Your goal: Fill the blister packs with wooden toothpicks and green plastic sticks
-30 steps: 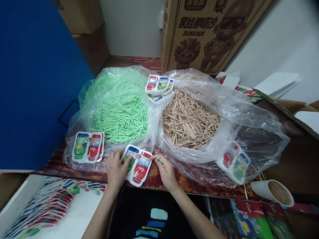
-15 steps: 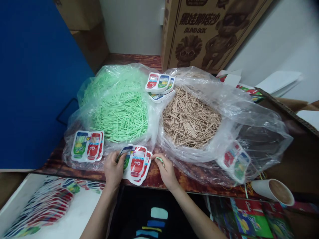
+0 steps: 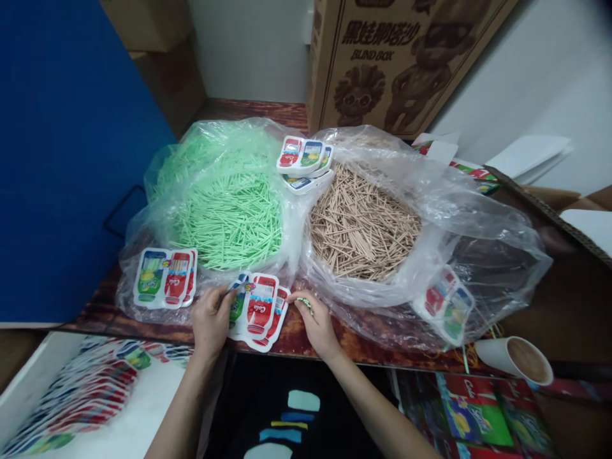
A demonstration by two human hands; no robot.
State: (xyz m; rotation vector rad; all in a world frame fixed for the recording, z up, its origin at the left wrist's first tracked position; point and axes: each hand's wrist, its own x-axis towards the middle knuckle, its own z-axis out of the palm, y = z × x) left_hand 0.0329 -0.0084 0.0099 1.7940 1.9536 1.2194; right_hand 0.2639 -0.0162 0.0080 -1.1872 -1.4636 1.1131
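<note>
Change over the last second: the blister packs (image 3: 258, 310) at the near table edge (image 3: 143, 322) were a squared-up pile; now they're fanned, three layers showing, red-printed faces offset to the right, and the pile has crept slightly toward the bags.
Left hand (image 3: 210, 320) did that; thumb lies on the left end of the top pack with the fingers curled at its edge, so it is closed on the pile and has slid the layers apart rather than lifted any.
Right hand (image 3: 314, 320) has barely moved; thumb and forefinger stay pinched shut on a small green bundle (image 3: 306, 305), which sits just beside the right edge of the fan, touching or nearly so – can't tell which.
My read: the top pack is being separated from the ones under it while the sticks wait beside it; none of the fanned packs looks loaded from here, too small to be sure.

Surroundings unchanged:
- green stick bag (image 3: 224, 210) behind the left hand; tan stick bag (image 3: 366, 226) behind the right;
- small pack pile (image 3: 303, 162) perched where the two bags meet;
- one pack pair (image 3: 165, 278) to the left, resting on the bag's skirt;
- another pack (image 3: 447, 305) on the tan bag's right side;
- paper cup (image 3: 516, 359) lying tipped at the far right;
- printed carton (image 3: 401, 57) at the back.
</note>
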